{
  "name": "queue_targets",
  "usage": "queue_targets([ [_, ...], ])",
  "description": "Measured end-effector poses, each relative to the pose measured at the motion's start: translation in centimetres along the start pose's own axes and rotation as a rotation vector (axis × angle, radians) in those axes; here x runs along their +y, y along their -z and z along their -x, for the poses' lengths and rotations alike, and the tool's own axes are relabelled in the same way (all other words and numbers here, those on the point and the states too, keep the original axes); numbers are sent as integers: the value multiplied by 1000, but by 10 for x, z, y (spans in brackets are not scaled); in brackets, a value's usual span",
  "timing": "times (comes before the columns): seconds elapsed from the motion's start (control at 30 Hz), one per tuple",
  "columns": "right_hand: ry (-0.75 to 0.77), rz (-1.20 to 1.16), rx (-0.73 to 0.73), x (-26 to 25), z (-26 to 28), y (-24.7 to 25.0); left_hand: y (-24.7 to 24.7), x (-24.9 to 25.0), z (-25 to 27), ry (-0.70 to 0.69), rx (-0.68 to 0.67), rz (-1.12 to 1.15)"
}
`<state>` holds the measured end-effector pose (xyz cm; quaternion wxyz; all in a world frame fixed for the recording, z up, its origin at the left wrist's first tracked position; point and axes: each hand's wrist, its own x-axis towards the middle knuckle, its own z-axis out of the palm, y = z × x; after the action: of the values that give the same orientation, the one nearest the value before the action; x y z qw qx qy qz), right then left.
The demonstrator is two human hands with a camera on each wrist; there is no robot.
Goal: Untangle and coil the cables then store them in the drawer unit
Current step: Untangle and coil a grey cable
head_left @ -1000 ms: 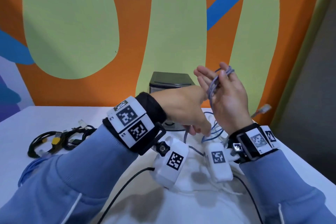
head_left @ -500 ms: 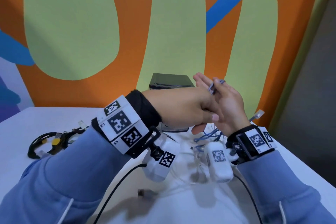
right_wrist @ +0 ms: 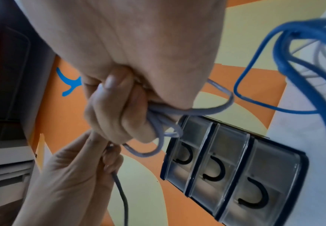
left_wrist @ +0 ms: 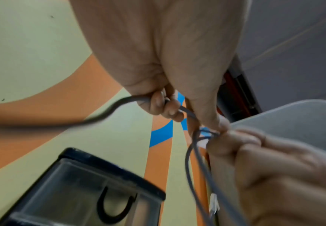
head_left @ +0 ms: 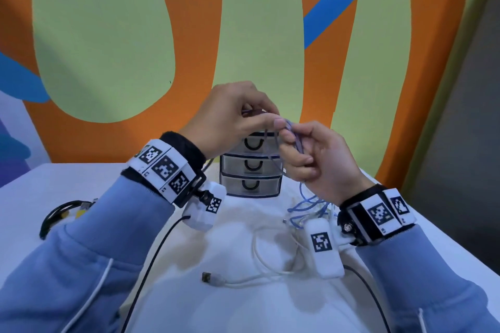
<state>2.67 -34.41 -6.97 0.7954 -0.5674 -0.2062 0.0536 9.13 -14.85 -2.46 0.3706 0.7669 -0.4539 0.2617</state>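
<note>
The right hand (head_left: 319, 162) is curled tight round a small bundle of loops of the blue cable (right_wrist: 164, 120), and the left hand (head_left: 230, 121) pinches a strand of the same cable right against it, both raised just in front of the drawer unit (head_left: 250, 167). That looks like one hand keeping the coil while the other feeds on a turn. The slack hangs down to the table (head_left: 67, 181), right of the unit.

A: Where is the drawer unit (head_left: 250, 170) sitting?
B: At the desk's (head_left: 40, 186) far edge, against the wall.
A: And the hands?
B: The left hand (head_left: 230, 119) and right hand (head_left: 316, 162) are meeting before it, above the desk, sharing one cable (head_left: 293, 135). Another cable (head_left: 257, 276) is lying nearer the front edge; a bundle (head_left: 62, 213) is sitting towards the left edge.
</note>
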Motion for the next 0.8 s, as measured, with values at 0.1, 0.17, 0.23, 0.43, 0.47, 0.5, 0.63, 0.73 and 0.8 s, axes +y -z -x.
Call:
queue_targets([
  [0.1, 4, -45, 1, -2, 4, -2, -15, 0, 0, -24, -23, -60],
  [0.17, 13, -72, 6, -4, 7, -2, -22, 2, -1, -11, -48, -50],
  [0.23, 13, -112, -9, -7, 9, -1, -25, 8, 0, 40, -100, 29],
  [0.43, 153, -62, 108, 1, -1, -3, -28, 15, 1, 89, -42, 30],
  [0.47, 186, -39, 136, 3, -3, -3, -29, 15, 1, 103, -25, 27],
  [0.5, 210, -16, 157, 5, -4, -3, -29, 14, 1, 112, -17, 26],
  [0.63, 245, 66, 231, 4, -4, -1, -22, 10, 0, 150, -62, 164],
  [0.73, 252, 46, 260, 2, -3, 1, -6, 3, 0, 204, -110, 319],
  [0.8, 251, 22, 261, 1, -3, 3, 6, 0, 1, 234, -148, 356],
])
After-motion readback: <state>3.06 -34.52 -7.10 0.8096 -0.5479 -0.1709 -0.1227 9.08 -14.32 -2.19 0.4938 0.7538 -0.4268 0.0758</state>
